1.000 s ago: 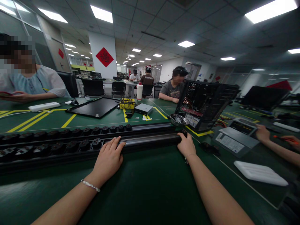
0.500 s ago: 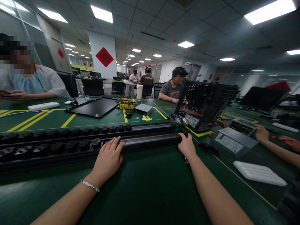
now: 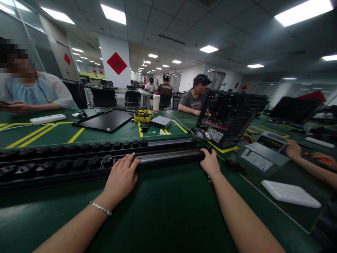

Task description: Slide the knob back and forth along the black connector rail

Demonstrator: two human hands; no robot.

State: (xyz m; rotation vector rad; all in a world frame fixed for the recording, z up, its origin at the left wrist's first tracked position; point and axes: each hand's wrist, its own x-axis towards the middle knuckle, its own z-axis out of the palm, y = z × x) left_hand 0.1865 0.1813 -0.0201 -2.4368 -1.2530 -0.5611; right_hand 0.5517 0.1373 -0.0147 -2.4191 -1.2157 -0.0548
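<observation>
Two long black rails lie side by side across the table, both fitted on the left with several round black socket-like pieces. My left hand (image 3: 122,175) lies over the near rail (image 3: 168,161) just past its last round piece (image 3: 107,160), fingers stretched across the top. At that rail's right end, my right hand (image 3: 210,162) has its fingers curled round the tip; some of them are hidden. Behind it runs the far rail (image 3: 171,142), which neither hand touches. Both rails have a smooth, bare stretch on the right side.
An open computer case (image 3: 229,117) stands at the right behind a metal bowl of small parts (image 3: 200,134). Further right, a co-worker's hand (image 3: 293,149) touches a power supply (image 3: 263,153). A black panel (image 3: 105,120), grey drive (image 3: 160,121) and bottle (image 3: 156,102) are at the back.
</observation>
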